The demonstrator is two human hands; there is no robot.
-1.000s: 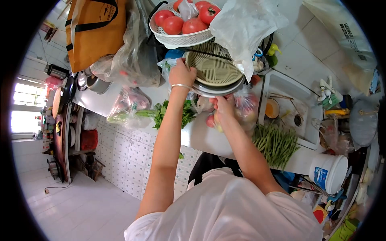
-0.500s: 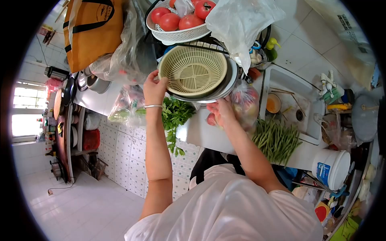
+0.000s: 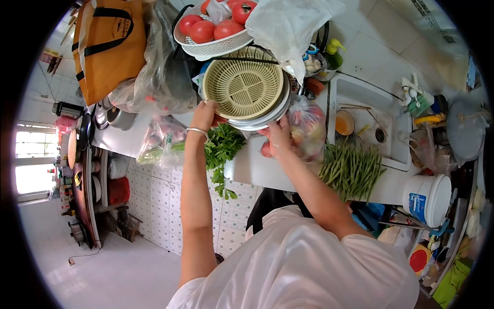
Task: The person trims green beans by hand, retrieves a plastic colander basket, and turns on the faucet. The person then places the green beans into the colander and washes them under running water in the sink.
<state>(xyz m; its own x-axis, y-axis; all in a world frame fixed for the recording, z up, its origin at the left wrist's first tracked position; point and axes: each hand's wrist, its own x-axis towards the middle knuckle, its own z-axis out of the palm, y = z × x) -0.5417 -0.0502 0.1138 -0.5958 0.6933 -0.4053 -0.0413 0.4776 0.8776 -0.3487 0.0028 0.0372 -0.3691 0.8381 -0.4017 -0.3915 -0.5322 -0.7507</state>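
A cream plastic colander [image 3: 246, 88] rests on top of a stack of pale metal basins [image 3: 256, 123]. My left hand [image 3: 203, 115] grips the colander's left rim with the thumb on top; its other fingers are partly hidden. At the stack's lower right edge, my right hand [image 3: 278, 136] holds the basins by their rims, its fingertips partly out of sight underneath. Close beside that hand lies a clear plastic bag of reddish fruit [image 3: 307, 129]. Leafy green celery [image 3: 224, 147] hangs over the counter edge near my left wrist.
Behind the stack is a white basket [image 3: 216, 47] of tomatoes, with a white plastic bag [image 3: 290, 31] to its right. Green beans [image 3: 351, 172] lie before the sink [image 3: 399, 110]. An orange tote bag [image 3: 110, 51] stands at left; a white bucket [image 3: 428, 201] is at right.
The colander and basins have tilted and shifted slightly toward me, showing more of the stacked rims. Both hands stay on them. The whole view has moved a little.
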